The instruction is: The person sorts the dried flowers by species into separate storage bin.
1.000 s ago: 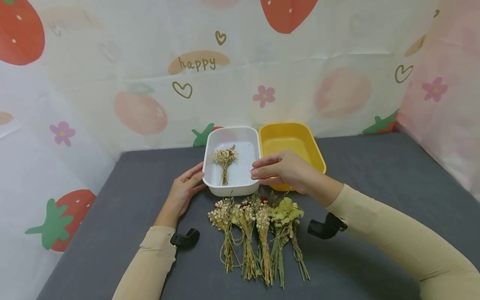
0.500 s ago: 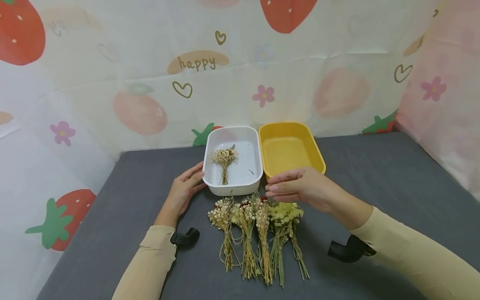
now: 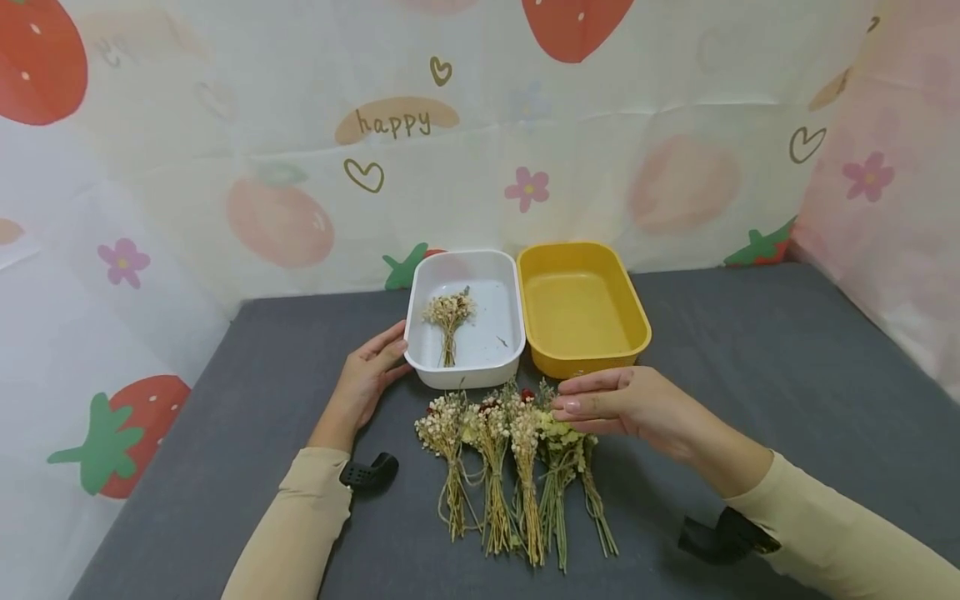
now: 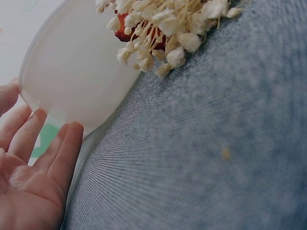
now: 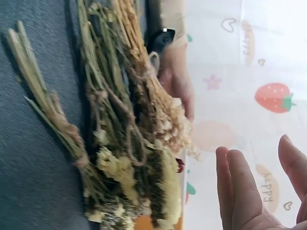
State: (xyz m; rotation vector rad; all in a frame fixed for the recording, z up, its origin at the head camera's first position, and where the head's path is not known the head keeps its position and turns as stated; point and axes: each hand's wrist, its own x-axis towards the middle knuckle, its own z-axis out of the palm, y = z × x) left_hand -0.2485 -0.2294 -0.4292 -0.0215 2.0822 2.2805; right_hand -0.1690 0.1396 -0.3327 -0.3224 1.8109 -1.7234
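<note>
Right hand (image 3: 645,408), nearer: thumb and fingers apart, nothing held. Yellow-flowered bunch (image 3: 558,468) lies below-left, heads forward, stems rearward.

White tub (image 3: 467,379) and yellow tub (image 3: 585,312) are smooth, shiny-ish plastic — table cover (image 3: 330,333) matt cloth, bouquets (image 3: 525,437) rough, maybe papery — kinda blurry.

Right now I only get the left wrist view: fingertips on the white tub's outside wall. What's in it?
Observer: Head view shows one dried-flower bunch lying toward the left side of the white tub.
Operator: Is the right hand holding anything?
Observer: No, the right wrist view shows nothing in its fingers.
Operator: Anything beside the tub?
Observer: A yellow tub, directly to its right in the head view.
</note>
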